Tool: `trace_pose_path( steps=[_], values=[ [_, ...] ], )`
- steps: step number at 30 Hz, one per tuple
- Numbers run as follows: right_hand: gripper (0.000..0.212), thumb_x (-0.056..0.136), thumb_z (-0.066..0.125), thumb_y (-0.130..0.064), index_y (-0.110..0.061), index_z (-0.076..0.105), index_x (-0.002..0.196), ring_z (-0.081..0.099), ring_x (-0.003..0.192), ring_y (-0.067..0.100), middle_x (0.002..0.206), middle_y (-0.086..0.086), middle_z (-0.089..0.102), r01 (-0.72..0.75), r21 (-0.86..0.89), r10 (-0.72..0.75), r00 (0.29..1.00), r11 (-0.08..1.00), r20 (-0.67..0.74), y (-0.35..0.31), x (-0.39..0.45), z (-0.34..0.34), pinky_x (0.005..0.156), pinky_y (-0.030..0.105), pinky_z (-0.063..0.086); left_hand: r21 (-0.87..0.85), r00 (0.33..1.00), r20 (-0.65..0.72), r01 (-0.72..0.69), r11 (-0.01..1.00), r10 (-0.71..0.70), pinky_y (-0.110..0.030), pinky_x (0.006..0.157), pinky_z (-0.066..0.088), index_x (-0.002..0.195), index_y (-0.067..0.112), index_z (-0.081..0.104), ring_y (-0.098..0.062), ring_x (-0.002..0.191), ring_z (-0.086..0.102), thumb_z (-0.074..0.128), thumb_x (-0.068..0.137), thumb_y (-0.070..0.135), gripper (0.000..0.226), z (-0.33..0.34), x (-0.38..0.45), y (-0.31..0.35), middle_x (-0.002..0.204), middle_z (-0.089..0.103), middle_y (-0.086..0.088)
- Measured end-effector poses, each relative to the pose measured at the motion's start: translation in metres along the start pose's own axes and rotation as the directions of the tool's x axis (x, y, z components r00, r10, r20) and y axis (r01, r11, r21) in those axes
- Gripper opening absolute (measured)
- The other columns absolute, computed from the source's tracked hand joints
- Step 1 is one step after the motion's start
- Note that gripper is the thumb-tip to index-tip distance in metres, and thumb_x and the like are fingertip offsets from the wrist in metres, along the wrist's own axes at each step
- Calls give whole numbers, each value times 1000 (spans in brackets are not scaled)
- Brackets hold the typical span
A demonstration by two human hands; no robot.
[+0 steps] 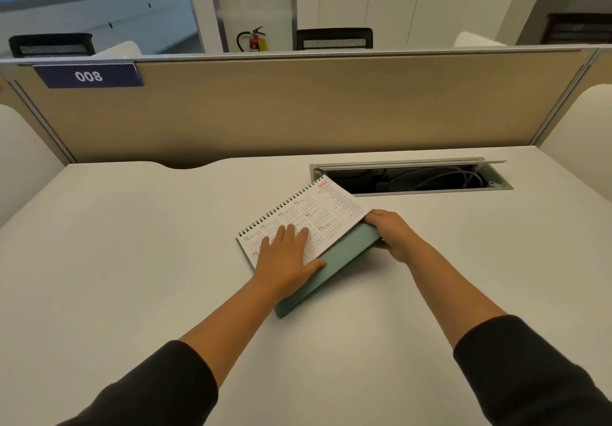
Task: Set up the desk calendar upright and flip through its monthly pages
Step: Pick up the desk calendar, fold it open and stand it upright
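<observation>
A spiral-bound desk calendar (326,208) lies slanted on the white desk (132,260), its white year-overview page up and "2026" printed in red at the far corner. Its teal card base (334,268) shows along the near edge and is slightly raised at the right. My left hand (286,256) rests flat on the page with fingers spread, thumb on the teal edge. My right hand (392,233) grips the calendar's right corner, fingers curled around the teal base.
An open cable tray (410,177) with wires is sunk into the desk just behind the calendar. A beige partition (298,107) labelled 008 closes the back of the desk. White rounded dividers stand at both sides.
</observation>
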State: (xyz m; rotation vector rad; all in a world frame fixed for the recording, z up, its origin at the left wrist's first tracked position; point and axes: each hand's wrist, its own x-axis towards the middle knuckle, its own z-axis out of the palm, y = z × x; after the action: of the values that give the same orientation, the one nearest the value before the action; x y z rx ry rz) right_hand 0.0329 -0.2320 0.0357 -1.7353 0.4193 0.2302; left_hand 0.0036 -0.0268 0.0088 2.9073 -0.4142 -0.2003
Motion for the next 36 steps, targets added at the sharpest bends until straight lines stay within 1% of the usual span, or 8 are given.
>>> trace_pose_path(
  steps=[8,14,17,20,22,25,31,36],
  values=[
    [26,95,46,-21,-13,51,71,48,72,18,74,4,53,197,10,-191,962,980,-195,-10,-53,29,63,26,40,106,966,-192,-153,982,172,-40,118,2,149,20,7,-22,148,3,50,89,36,76,-39,-23,-8,160,9,-4],
    [21,97,45,-28,-12,56,89,47,71,10,76,-5,52,348,-65,-352,899,935,-262,-26,-86,39,61,21,40,123,930,-327,-134,983,167,-37,116,18,149,18,9,-28,145,16,50,85,9,76,-54,-40,1,159,15,-7],
    [22,97,43,-28,-14,57,88,46,73,11,78,-3,52,338,8,-325,910,941,-258,-27,-92,37,65,26,39,138,827,-522,-157,978,206,-33,72,52,133,13,48,-29,94,66,71,69,6,68,-76,-43,-9,121,65,-11],
    [26,96,44,-25,-7,56,81,44,71,14,77,3,53,350,69,-319,908,934,-273,-26,-99,32,62,27,36,158,710,-679,-103,982,184,-28,37,45,89,16,71,-33,43,61,78,58,8,32,-100,-41,-23,58,69,-7],
    [30,96,45,-24,0,56,81,43,73,18,80,9,53,362,78,-330,905,929,-269,-23,-103,26,64,29,35,31,652,-756,-49,998,55,-35,44,48,88,14,68,-38,50,64,66,73,17,15,-124,-40,-31,61,69,-13],
    [37,96,45,-23,11,55,85,43,77,23,82,14,54,367,94,-339,913,926,-227,-17,-109,19,66,32,34,-106,616,-776,86,991,-137,-43,67,49,116,15,56,-41,83,66,64,81,27,38,-158,-37,-48,95,70,-16],
    [28,97,43,-21,-5,62,84,50,77,21,82,7,62,390,185,-370,919,902,-134,-8,-120,12,66,30,39,-221,773,-576,165,961,-265,-43,97,41,126,14,50,-33,113,53,76,69,37,66,-165,-21,-89,125,55,-14],
    [29,97,42,-19,-15,65,80,55,75,17,80,0,66,421,304,-392,907,854,-155,-17,-123,11,67,27,43,-780,931,-164,79,620,-325,-33,77,47,71,11,67,-22,73,59,55,87,40,35,-147,-35,-93,77,67,-8]
  ],
)
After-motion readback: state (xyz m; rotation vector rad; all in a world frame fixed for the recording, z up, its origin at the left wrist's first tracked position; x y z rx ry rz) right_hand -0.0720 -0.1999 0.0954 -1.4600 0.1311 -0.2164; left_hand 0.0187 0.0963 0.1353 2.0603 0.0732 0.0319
